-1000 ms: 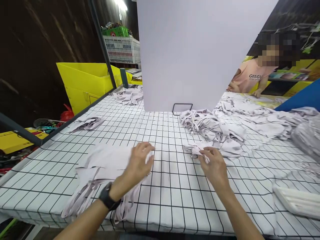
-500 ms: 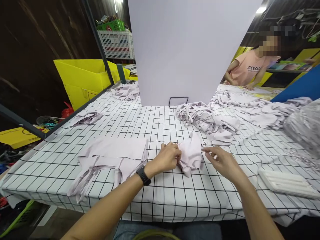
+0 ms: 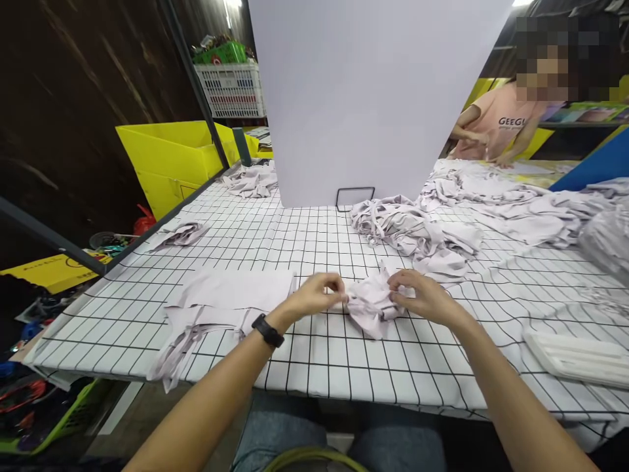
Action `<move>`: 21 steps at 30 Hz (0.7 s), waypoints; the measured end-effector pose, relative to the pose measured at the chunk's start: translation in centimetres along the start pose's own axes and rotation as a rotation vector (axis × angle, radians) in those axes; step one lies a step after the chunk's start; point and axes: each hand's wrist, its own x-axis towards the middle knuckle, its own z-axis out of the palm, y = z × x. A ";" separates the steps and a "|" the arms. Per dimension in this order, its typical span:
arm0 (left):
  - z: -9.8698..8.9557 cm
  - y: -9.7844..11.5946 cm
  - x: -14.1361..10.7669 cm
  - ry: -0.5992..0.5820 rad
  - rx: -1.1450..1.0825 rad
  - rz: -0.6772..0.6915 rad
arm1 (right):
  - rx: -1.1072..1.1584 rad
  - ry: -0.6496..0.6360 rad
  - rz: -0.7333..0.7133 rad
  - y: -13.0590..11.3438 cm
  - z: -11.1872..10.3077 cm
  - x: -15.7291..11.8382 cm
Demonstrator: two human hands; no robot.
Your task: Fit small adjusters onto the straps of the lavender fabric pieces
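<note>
A crumpled pale lilac garment lies on the table in front of me, between my two hands. My left hand, with a black watch on its wrist, pinches the garment's left edge between thumb and fingers. At the opposite side, the thumb and fingers of my right hand close on the cloth near its upper right. Left of my hands rests a flat, neat stack of matching garments, their straps hanging toward the front edge. Behind my right hand is a tangled heap of the same garments.
A grid-patterned cloth covers the table. Across its back stands a large pale board. A white plastic piece lies at right. More garments spread toward a co-worker in a peach shirt. Yellow bins stand back left.
My left hand has shifted left to the garment's edge. My right hand has moved in from beside the garment onto its cloth. The garment is more bunched, and the view has shifted slightly.
</note>
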 end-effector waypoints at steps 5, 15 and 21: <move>-0.8 -1.4 1.5 0.539 -0.375 -0.217 | 0.288 0.101 0.152 0.6 -0.6 -3.8; 4.5 0.6 0.1 0.033 0.544 0.144 | 0.725 0.216 0.320 -4.1 -1.3 -6.0; 4.5 1.2 -3.0 0.254 0.778 0.272 | 1.016 0.376 0.336 -5.3 -2.0 -6.3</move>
